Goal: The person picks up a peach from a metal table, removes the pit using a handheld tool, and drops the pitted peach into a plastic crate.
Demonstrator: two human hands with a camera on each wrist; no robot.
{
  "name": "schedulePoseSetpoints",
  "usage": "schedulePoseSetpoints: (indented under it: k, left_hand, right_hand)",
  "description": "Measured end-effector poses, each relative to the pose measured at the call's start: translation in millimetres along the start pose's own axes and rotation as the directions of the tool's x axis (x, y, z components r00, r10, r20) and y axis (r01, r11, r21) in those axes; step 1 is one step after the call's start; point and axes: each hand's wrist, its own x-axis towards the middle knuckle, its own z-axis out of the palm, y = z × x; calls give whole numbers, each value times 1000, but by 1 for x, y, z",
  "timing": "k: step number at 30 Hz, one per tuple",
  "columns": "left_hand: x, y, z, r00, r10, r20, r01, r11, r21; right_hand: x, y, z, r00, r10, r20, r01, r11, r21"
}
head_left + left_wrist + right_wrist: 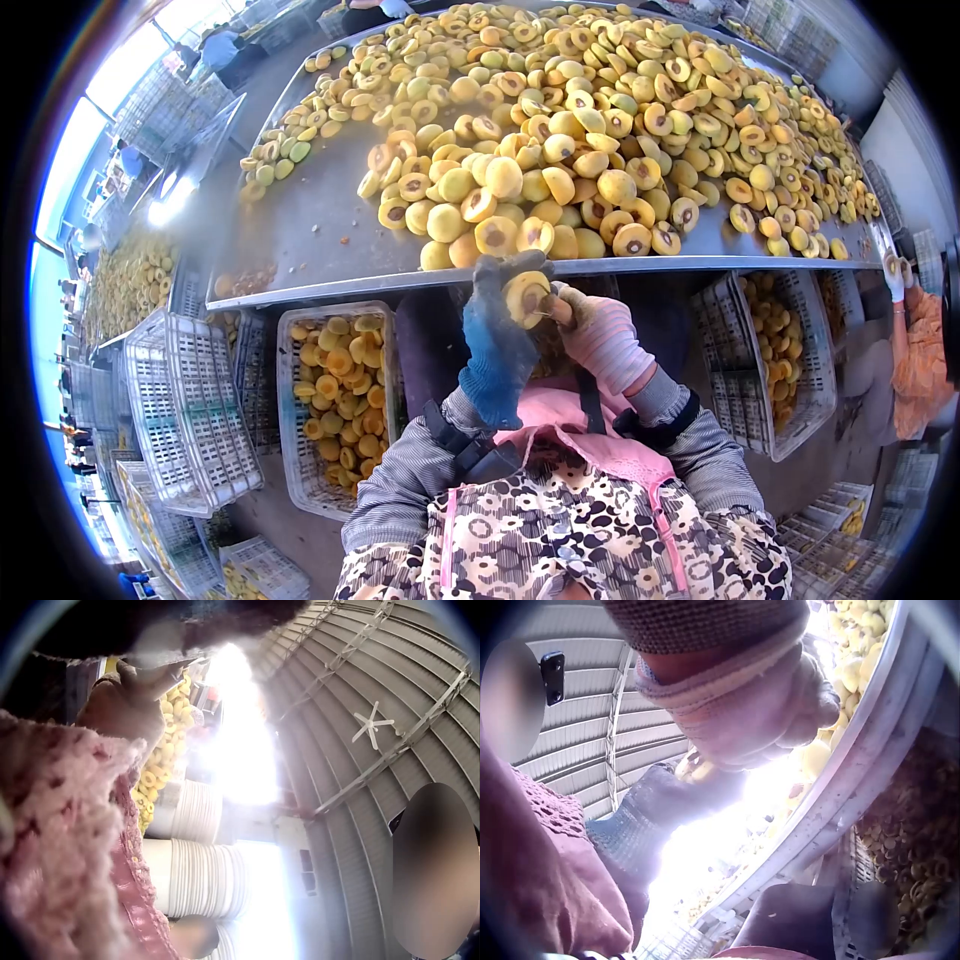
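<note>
My left hand [498,325], in a blue glove with a grey coated palm, holds a yellow peach half [527,299] with its cut face turned up, just below the table's front edge. Beside it, my right hand [607,335] wears a pale, pinkish glove and has its fingers curled. It grips what looks like a small tool, mostly hidden by the fingers, against the peach half. In the right wrist view the curled right hand [742,724] is close above the blue-gloved left hand [649,817]. Heaped peach halves [570,150] cover much of the metal table [330,225].
A white crate [292,440] of peach halves stands left below the table, another crate [808,380] on the right. Stacked white crates [190,410] rise farther left. The table's raised metal rim [640,264] runs in front. Another person's orange sleeve [922,365] shows at right.
</note>
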Motion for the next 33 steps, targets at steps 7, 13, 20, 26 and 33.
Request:
schedulePoseSetpoints:
  k: [7,13,20,26,33]
  left_hand:
    - [8,9,-6,998,61,24,-61,998,-19]
    - [12,24,-3,948,-312,60,309,860,-407]
    - [14,8,3,934,-348,77,343,819,-460]
    - [18,14,7,902,-415,117,371,610,-700]
    - [13,22,7,953,-298,52,290,850,-440]
  right_hand:
    - [-6,-7,0,1000,8,18,-9,998,55]
    - [0,7,7,996,-83,13,81,991,105]
    - [5,5,3,995,-51,-80,60,992,110]
    - [6,4,2,992,12,-124,0,995,100]
    - [6,2,3,998,10,-55,-4,994,107]
